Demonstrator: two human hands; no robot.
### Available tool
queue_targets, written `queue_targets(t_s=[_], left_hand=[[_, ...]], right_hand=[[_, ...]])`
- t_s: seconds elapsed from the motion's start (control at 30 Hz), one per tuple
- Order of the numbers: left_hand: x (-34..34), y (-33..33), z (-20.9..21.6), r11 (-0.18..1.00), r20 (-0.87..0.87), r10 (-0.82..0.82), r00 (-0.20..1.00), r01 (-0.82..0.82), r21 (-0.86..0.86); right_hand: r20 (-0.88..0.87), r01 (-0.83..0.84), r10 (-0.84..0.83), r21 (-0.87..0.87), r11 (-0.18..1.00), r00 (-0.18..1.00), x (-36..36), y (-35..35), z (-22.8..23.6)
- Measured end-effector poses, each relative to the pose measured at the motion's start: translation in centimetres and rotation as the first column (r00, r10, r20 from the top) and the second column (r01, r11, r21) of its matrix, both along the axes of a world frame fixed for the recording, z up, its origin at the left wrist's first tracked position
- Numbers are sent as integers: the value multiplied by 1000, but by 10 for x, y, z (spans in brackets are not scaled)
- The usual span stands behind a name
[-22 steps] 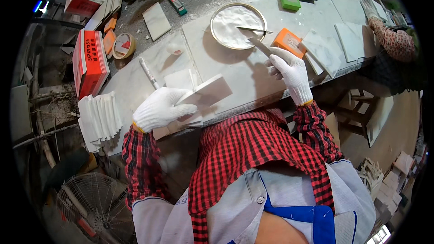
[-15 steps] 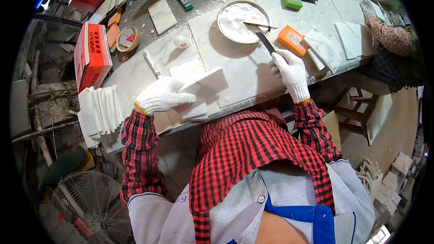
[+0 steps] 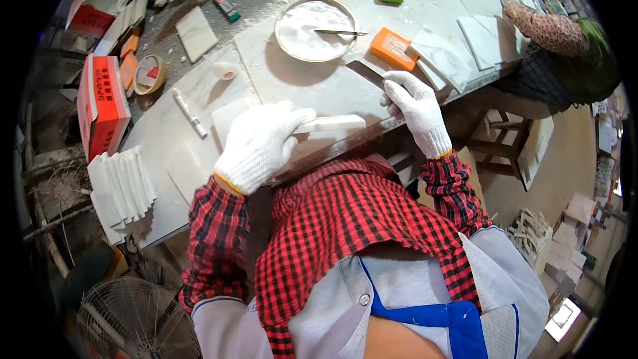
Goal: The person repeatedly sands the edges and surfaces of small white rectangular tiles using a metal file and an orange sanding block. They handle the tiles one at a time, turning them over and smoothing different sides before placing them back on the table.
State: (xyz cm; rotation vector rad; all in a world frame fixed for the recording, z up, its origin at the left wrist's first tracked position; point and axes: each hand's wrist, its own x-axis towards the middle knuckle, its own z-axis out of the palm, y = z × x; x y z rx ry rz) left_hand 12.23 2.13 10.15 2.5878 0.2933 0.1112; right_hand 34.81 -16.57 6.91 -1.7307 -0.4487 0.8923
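Observation:
My left hand (image 3: 262, 143), in a white knit glove, grips one end of a white marble-look tile (image 3: 339, 123), which is seen nearly edge-on above the table's near edge. My right hand (image 3: 413, 108), gloved too, is closed on a flat dark blade (image 3: 364, 71) pointing left and away. The blade is apart from the tile. Beyond it sits a round tin holding white paste or powder (image 3: 302, 20), with another thin metal blade (image 3: 332, 32) lying across its rim. An orange box (image 3: 393, 48) is right of the dark blade, beside some marble-look tiles (image 3: 440, 60).
A row of upright white tiles (image 3: 121, 186) and a red carton (image 3: 103, 103) stand at the left. A white marker-like stick (image 3: 190, 114) lies on the tabletop. Another person's patterned sleeve (image 3: 545, 28) reaches in at the far right. A wire-guarded fan (image 3: 136, 319) is below left.
My left hand has lifted the tile and turned it from face-up to edge-on. My right hand has moved closer with the blade. The whole view has shifted.

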Motion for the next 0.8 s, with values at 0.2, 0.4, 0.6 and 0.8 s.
queue_targets(t_s=[0.2, 0.4, 0.6, 0.8], left_hand=[[49, 38, -32, 966, -83, -255, 963, 250, -70], [59, 56, -48, 957, -211, -265, 941, 283, 59], [65, 46, -57, 956, -260, -185, 948, 235, 177], [63, 41, -68, 955, -197, -70, 978, 122, 269]], right_hand=[[-43, -337, 335, -49, 940, 941, 40, -11, 12], [84, -613, 631, -170, 772, 771, 58, 9, 3], [548, -688, 652, -179, 703, 524, 43, 57, -17], [717, -780, 606, -141, 610, 344, 34, 86, -40]])
